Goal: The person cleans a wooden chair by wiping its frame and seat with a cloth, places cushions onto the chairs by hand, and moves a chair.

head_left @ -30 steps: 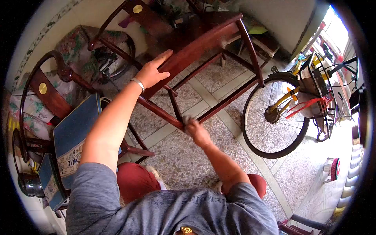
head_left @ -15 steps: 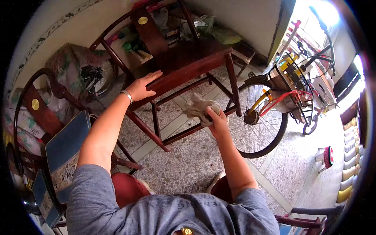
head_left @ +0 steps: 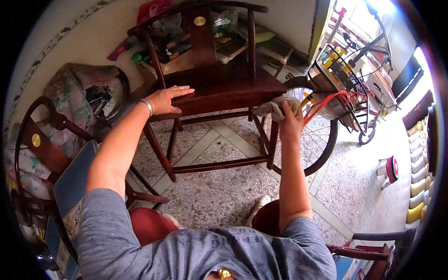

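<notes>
So it's a speckled floor with pale strips running across it, and a dark wooden chair standing upright in the middle, facing the person. Left hand is laid on the left part of the seat's front edge, fingers out long and thumb sticking away from them. Right hand is up at the seat's right front corner, pinching a bunched grey cloth against it. There's a bike just behind that corner, plus another chair with a blue cushion over on the left.
</notes>
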